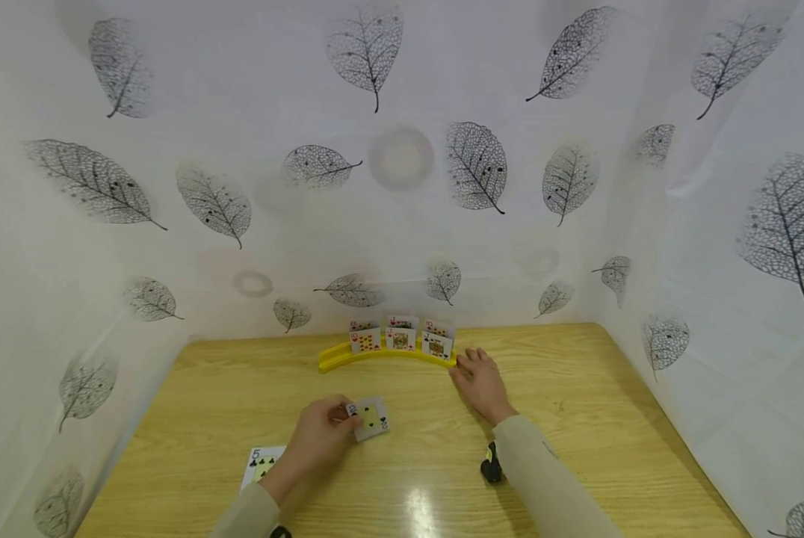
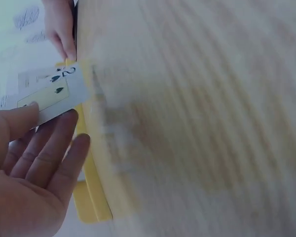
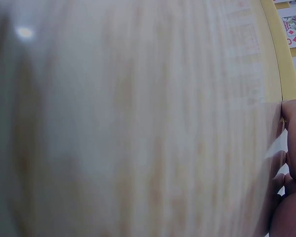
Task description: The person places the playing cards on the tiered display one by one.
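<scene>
My left hand (image 1: pixel 323 427) pinches a two of spades playing card (image 1: pixel 375 420) between thumb and fingers, above the table in front of a curved yellow card holder (image 1: pixel 335 357). In the left wrist view the thumb lies on the face of the card (image 2: pixel 79 89). The holder carries two rows of upright cards, with a red ten (image 1: pixel 365 342) and two jacks (image 1: pixel 400 340) in the front row; the back row is partly hidden. At the holder's right end my right hand (image 1: pixel 484 385) grips the tip with thumb and finger.
A five of clubs (image 1: pixel 257 465) lies on the wooden table (image 1: pixel 577 418) at the lower left, partly covered by my left forearm. A dark strap piece (image 1: pixel 491 465) hangs by the right sleeve. White leaf-patterned sheeting (image 1: pixel 402 239) rises behind and beside the table.
</scene>
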